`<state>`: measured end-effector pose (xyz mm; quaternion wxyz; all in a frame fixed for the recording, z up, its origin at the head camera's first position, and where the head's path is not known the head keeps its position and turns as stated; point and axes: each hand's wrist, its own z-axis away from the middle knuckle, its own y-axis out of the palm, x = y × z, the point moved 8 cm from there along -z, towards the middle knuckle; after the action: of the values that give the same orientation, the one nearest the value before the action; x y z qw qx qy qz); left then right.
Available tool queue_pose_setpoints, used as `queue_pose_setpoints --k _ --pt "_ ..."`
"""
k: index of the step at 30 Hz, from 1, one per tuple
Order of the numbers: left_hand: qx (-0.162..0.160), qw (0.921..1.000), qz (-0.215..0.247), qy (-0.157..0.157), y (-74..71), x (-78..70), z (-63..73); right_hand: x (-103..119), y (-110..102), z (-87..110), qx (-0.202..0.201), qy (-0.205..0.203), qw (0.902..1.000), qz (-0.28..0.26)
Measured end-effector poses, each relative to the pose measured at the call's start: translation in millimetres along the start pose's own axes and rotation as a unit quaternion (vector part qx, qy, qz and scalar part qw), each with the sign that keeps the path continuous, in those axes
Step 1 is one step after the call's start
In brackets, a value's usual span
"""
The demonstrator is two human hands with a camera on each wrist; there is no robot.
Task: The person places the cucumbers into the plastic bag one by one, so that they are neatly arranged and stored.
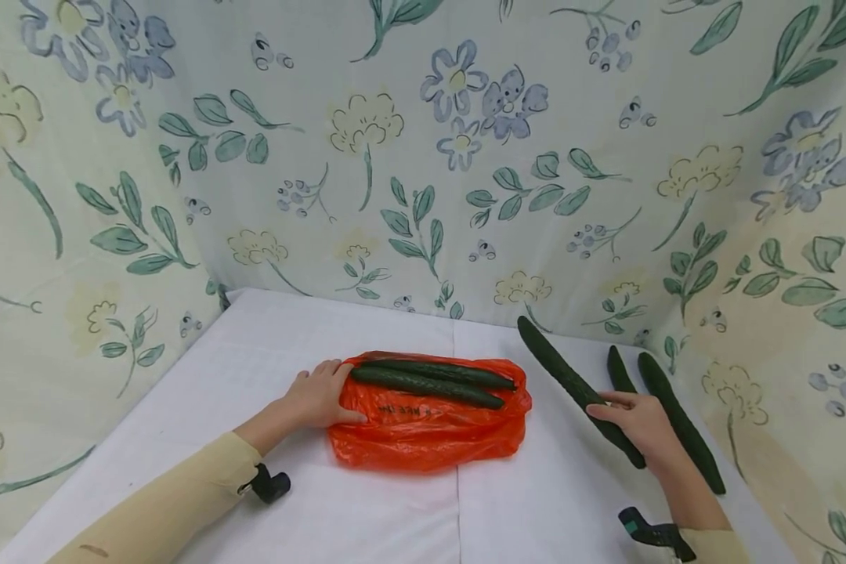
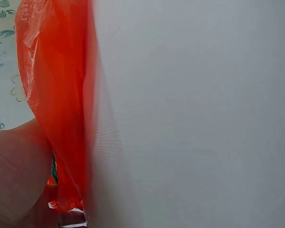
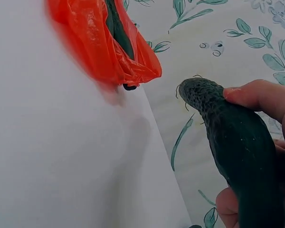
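A red plastic bag (image 1: 423,450) lies in the middle of the table with two dark green cucumbers (image 1: 423,382) in its opening. My left hand (image 1: 324,395) holds the bag's left end, thumb at the front and fingers at the back. In the left wrist view, red film (image 2: 61,95) runs beside the base of the thumb. To the right of the bag, my right hand (image 1: 638,423) grips a long cucumber (image 1: 560,368) between thumb and fingers, tilted with its far end toward the back. The right wrist view shows this cucumber (image 3: 242,137) close up, partly covered by the fingers.
Two more cucumbers lie at the table's right side, a longer one (image 1: 680,423) and one (image 1: 619,370) partly hidden behind my right hand. White cloth (image 1: 275,337) covers the table. Flower-patterned curtains (image 1: 409,157) stand at the back and both sides.
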<state>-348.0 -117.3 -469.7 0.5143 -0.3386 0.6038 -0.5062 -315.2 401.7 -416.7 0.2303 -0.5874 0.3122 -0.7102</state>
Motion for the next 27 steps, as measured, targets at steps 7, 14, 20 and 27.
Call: queue_pose_setpoints --k 7,14,20,27 --pt "0.003 1.0000 -0.004 0.000 0.5 -0.2 -0.6 30.8 11.6 -2.9 0.013 -0.066 0.9969 0.041" --pt "0.002 1.0000 0.001 -0.008 -0.2 0.4 0.5 65.5 25.3 -8.5 0.065 -0.123 0.9896 0.038" --pt "0.000 1.0000 0.001 -0.009 2.3 2.7 -2.3 93.4 40.5 -9.0 0.109 -0.156 0.9814 0.026" --pt "0.002 1.0000 0.001 -0.008 3.7 1.2 -1.6 114.9 63.2 -12.9 0.146 -0.204 0.9671 0.042"
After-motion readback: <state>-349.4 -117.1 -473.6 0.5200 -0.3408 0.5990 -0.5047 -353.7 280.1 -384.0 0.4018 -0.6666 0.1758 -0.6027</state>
